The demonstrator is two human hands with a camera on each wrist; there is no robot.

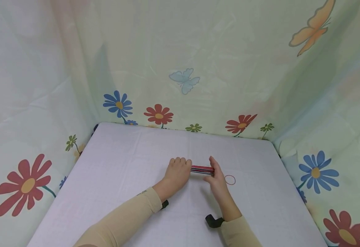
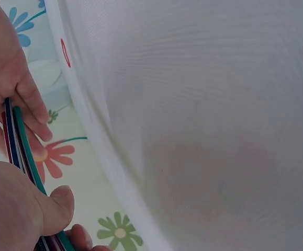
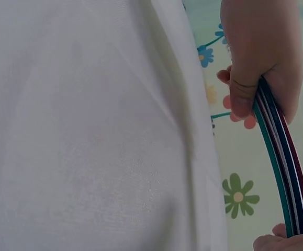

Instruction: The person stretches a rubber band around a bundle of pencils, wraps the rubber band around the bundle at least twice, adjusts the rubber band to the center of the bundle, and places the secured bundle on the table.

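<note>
A bundle of thin pencils (image 1: pixel 202 169) in red, dark blue, green and pale stripes lies level between the two hands, above the table. My left hand (image 1: pixel 177 172) grips one end, fingers curled round it; that end is hidden inside the fist. Against the other end rests the palm of my right hand (image 1: pixel 218 180), its fingers extended and thumb apart, also seen in the left wrist view. Green pencils (image 3: pixel 271 151) show along one side in the right wrist view. Just right of the right hand, a thin red ring like a rubber band (image 1: pixel 235 179) lies on the table.
The table (image 1: pixel 136 147) has a white cloth over it. A flowered curtain (image 1: pixel 244 68) rises behind and on both sides. Black wrist mounts (image 1: pixel 214 221) stick out at the sleeves, close over the cloth.
</note>
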